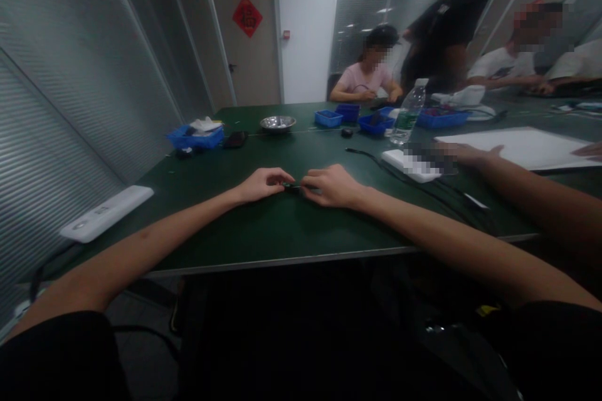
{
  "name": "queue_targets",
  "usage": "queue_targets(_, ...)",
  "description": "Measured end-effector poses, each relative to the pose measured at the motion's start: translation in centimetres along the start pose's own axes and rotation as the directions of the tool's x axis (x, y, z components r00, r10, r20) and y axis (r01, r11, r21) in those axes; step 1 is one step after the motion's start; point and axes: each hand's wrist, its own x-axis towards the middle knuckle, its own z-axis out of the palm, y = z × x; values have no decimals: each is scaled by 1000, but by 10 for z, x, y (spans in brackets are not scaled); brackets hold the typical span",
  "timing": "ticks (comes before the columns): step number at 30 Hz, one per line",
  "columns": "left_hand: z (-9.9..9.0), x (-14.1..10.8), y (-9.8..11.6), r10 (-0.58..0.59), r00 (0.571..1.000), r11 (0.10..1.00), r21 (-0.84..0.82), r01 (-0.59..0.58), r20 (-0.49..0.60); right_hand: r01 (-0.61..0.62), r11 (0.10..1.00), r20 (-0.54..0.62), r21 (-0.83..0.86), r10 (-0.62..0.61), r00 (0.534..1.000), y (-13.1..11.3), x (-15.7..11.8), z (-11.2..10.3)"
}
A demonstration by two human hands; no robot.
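Note:
My left hand [263,185] rests low over the green table, with thumb and fingertips pinched around a small dark piece [288,187] that has a hint of green. Close by on the right, my right hand [335,185] has its fingers curled together towards that piece. A thin, light line runs between the two hands at the fingertips. What my right fingers grip is mostly hidden and too small to name.
Beyond my hands stand a metal bowl [278,124], a blue tray [196,136], a dark phone-like object [236,140] and a water bottle [410,114]. Power strips lie left [107,213] and right [412,164], with a black cable [376,161]. A co-worker's arm [527,185] reaches in at right.

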Motion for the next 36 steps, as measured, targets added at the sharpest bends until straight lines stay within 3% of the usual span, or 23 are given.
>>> queue_targets(6, 0, -1, -1, 17, 999, 999, -52, -18, -27, 4, 998, 17, -57, -3, 1000, -5, 1, 1)
queue_targets(15, 3, 0, 0, -77, 995, 997, 26, 78, -62, -10, 997, -10, -81, 10, 1000, -9, 3, 6)
queue_targets(22, 8, 1, 7, -14, 1000, 1000, 17, 13, 12, -139, 990, -24, -1, 139, 990, -6, 5, 2)
queue_targets(32, 10, 0, 14, 49, 998, 971, 237, -40, -33, -380, 924, -16, 42, 381, 924, 21, 5, 10)
queue_targets(36, -3, 2, 1, 76, 994, 950, 310, -48, -79, -415, 908, 23, 58, 414, 910, 24, 5, 11)
